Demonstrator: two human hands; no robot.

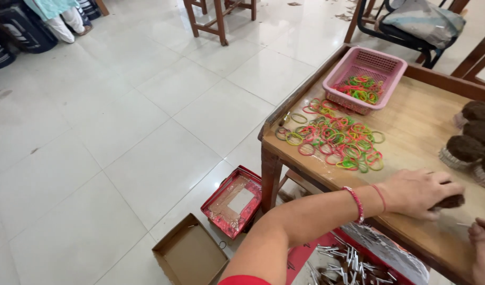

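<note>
My wooden table (pixel 411 126) fills the right of the frame. On the floor at lower centre lie two boxes: a plain brown carton (pixel 192 257) and a red tray (pixel 233 200) with a pale label. One pink plastic basket (pixel 365 78) sits upper right, and loose coloured rubber bands (pixel 335 138) below it, too many to count. Four dark tufts (pixel 472 140) line the right edge. My left hand (pixel 419 192) curls over a fifth tuft (pixel 449 201). My right hand (pixel 484 248), at the lower right corner, pinches something thin that I cannot make out.
</note>
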